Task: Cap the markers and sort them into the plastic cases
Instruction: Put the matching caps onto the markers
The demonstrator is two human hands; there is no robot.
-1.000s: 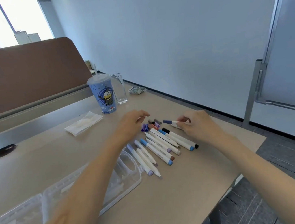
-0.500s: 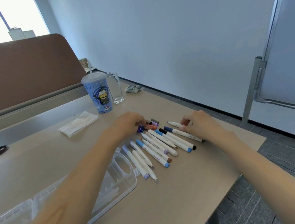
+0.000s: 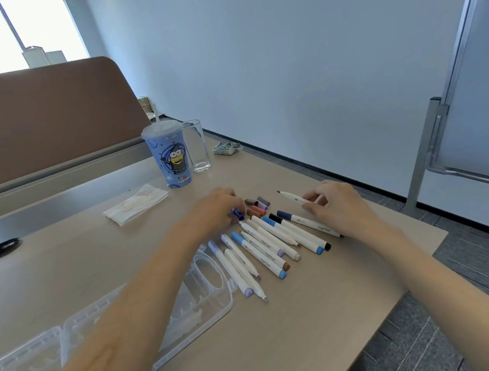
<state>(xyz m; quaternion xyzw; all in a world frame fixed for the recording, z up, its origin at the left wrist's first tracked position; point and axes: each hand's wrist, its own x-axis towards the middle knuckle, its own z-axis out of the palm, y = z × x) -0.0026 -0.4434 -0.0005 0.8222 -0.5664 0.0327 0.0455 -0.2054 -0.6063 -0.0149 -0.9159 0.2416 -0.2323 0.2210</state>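
Uncapped marker: held off the table in the right hand, just beyond the row, with its bare tip pointing away. If it dips while a cap is brought over, the tip could streak the table or a finger.
Right hand: thumb and fingers are curled round the barrel and pinch it well back from the tip. That leaves the tip free to wobble, so a cap may go on crooked or only half seated.
Blue cap: at the curled fingertips of the left hand, which appears to pinch it. The held marker's tip is too small to tell its colour, so a wrong match is the likeliest slip.
Loose caps: a small cluster of brown, orange and lilac, just beside the left hand. A brush from either hand could send them rolling.
Marker row: laid side by side between the two forearms, some capped, some with tips bare. A forearm dragged across it could scatter the markers or smear the open tips.
Plastic case: clear and open, partly under the left forearm, with no markers visible inside. Leaning on it could shift it or flex its thin wall.
Table: its near right edge is close to the row, so a rolling marker or cap could drop to the floor.
Cup and glass: standing beyond the caps, within range of a careless reach.
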